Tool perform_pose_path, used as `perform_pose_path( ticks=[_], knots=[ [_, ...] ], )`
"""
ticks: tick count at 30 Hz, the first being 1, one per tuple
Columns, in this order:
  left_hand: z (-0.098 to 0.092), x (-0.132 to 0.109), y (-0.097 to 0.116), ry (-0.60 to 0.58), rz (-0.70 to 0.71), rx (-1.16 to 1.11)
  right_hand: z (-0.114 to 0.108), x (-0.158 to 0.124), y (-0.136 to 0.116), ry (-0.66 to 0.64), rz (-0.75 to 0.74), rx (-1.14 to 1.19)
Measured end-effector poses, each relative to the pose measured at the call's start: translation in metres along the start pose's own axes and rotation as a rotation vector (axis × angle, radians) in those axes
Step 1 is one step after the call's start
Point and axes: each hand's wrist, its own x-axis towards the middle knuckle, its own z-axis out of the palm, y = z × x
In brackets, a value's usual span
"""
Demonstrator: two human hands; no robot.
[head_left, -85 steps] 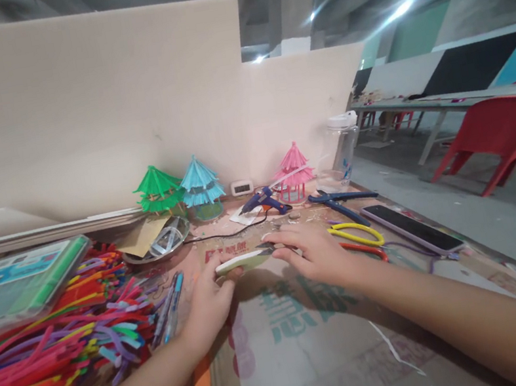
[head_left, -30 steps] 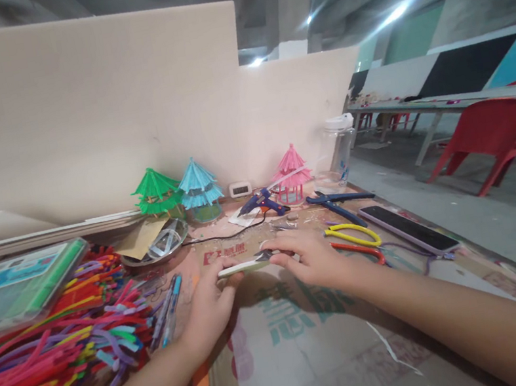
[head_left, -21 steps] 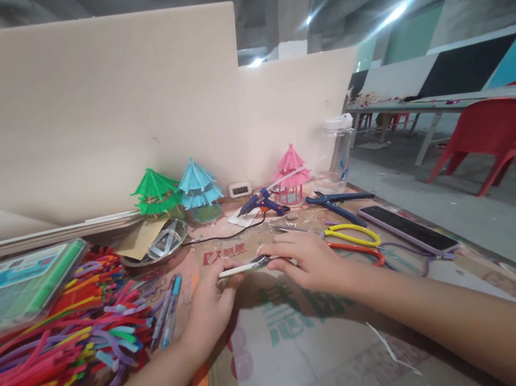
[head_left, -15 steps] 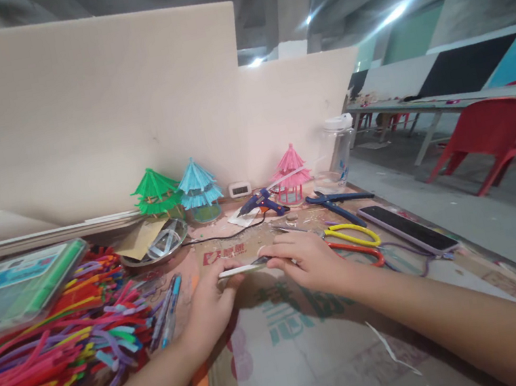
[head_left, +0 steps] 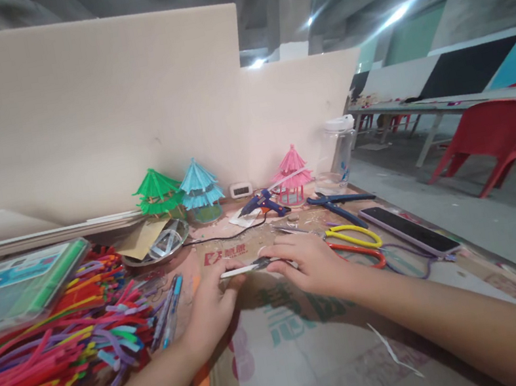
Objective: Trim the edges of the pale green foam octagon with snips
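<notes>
My left hand (head_left: 217, 300) is closed on a thin white strip (head_left: 236, 271), seen edge-on, with the thumb below and the fingers above. My right hand (head_left: 308, 264) is closed around a dark blade-like tool (head_left: 262, 263), mostly hidden by the fingers; its kind is hard to make out. The tool's tip meets the right end of the strip. Both hands are held over a cardboard sheet (head_left: 309, 370) with green printing. A curled white shaving (head_left: 393, 352) lies on the cardboard.
Colourful pipe cleaners (head_left: 43, 364) and a plastic case (head_left: 15, 289) fill the left. Behind stand green (head_left: 156, 191), blue (head_left: 200, 190) and pink (head_left: 294, 170) pavilion models and a glue gun (head_left: 262, 202). Scissors (head_left: 355, 235), pliers (head_left: 340, 205), a phone (head_left: 409, 229) and a bottle (head_left: 339, 145) are right.
The dark tool has shifted slightly left along the white strip and shows more of its side. Both hands stay in nearly the same place.
</notes>
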Motion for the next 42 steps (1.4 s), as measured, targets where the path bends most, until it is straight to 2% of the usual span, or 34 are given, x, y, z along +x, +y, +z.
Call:
perform_pose_path(
  ticks=[9, 16, 20, 24, 28, 32, 42],
  knots=[
    [-0.001, 0.001, 0.002, -0.007, -0.006, 0.024, 0.001, 0.001, 0.0, 0.015, 0.013, 0.035],
    [0.003, 0.003, -0.005, 0.055, -0.102, -0.106, 0.016, 0.0, 0.017, 0.178, 0.314, 0.311],
    [0.003, 0.004, -0.005, 0.078, -0.138, -0.113, 0.022, 0.0, 0.024, 0.177, 0.395, 0.358],
    [0.004, 0.002, -0.004, 0.07, -0.109, -0.133, 0.015, 0.002, 0.021, 0.15, 0.329, 0.292],
    [0.005, -0.001, -0.002, 0.057, -0.058, -0.112, 0.003, 0.003, 0.011, 0.078, 0.156, 0.15],
    [0.002, -0.001, 0.002, 0.037, -0.024, -0.055, -0.002, 0.003, 0.002, 0.07, 0.03, 0.024],
    [-0.001, -0.002, 0.005, 0.023, 0.029, 0.037, -0.004, 0.001, -0.005, 0.0, 0.001, -0.004]
  ],
)
